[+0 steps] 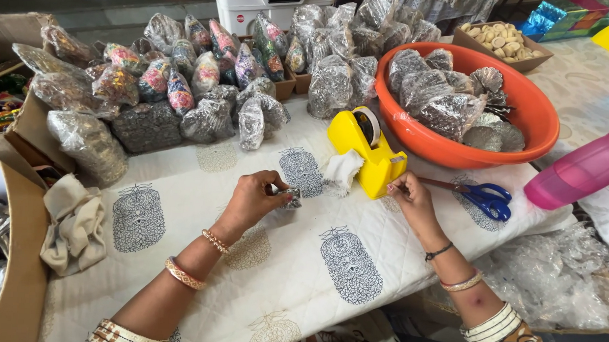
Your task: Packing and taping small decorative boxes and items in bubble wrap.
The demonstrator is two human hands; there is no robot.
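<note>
Small silver packet sits in the left hand, near the middle of the frame. The fingers are curled around it and press it down on the white cloth, which has dark printed shapes. The right hand is a little to the right of the middle. Its fingers are pinched together at the front of the yellow tape holder; what they pinch is too small to see. A soft white rag lies against the left side of the tape holder.

Blue scissors lie just right of the right hand. Behind them, in the upper right of the frame, an orange bowl holds shiny shell-shaped pieces and wrapped packets. A pink bottle lies at the right edge. Many clear bags of silver and colourful things are piled across the upper left and top middle. A cardboard box stands at the lower left, with a beige cloth beside it.
</note>
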